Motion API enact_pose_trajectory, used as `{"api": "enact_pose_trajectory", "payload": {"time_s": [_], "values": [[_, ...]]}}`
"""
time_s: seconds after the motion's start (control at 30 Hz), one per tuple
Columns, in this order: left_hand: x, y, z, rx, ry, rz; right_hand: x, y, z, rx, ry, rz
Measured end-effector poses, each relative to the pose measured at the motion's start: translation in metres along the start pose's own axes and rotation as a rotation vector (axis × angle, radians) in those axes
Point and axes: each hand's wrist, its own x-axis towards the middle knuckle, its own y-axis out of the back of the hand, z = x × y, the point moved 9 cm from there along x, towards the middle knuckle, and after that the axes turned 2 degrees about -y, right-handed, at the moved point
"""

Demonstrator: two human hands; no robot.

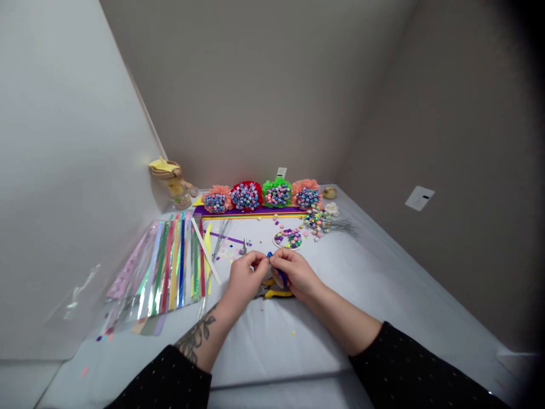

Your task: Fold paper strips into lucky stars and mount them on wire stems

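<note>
My left hand and my right hand meet over the middle of a white table. Their fingertips pinch a small blue paper strip between them, and the strip runs down along my right palm. Just below the hands lie yellow-handled scissors, partly hidden. Beyond the hands sits a small round dish of tiny coloured paper stars.
Packs of shiny coloured paper strips lie at the left. Several star bouquets in frilled paper stand along the back wall on a purple sheet. Loose stars and wire stems lie at back right. A jar stands in the corner.
</note>
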Motion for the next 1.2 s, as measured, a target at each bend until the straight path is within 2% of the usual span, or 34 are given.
{"api": "enact_pose_trajectory", "payload": {"time_s": [0.27, 0.5, 0.73, 1.2], "values": [[-0.002, 0.001, 0.003, 0.032, -0.07, 0.02, -0.002, -0.008, -0.002, 0.079, -0.012, -0.037], [-0.004, 0.003, 0.006, 0.112, -0.139, 0.058, -0.001, 0.0, 0.006, 0.009, -0.032, -0.012], [-0.004, 0.006, 0.006, 0.036, -0.108, 0.072, -0.003, -0.004, 0.001, 0.017, -0.015, -0.039], [-0.006, 0.005, 0.015, 0.152, -0.217, 0.076, -0.004, -0.008, 0.0, 0.041, -0.001, -0.042]]}}
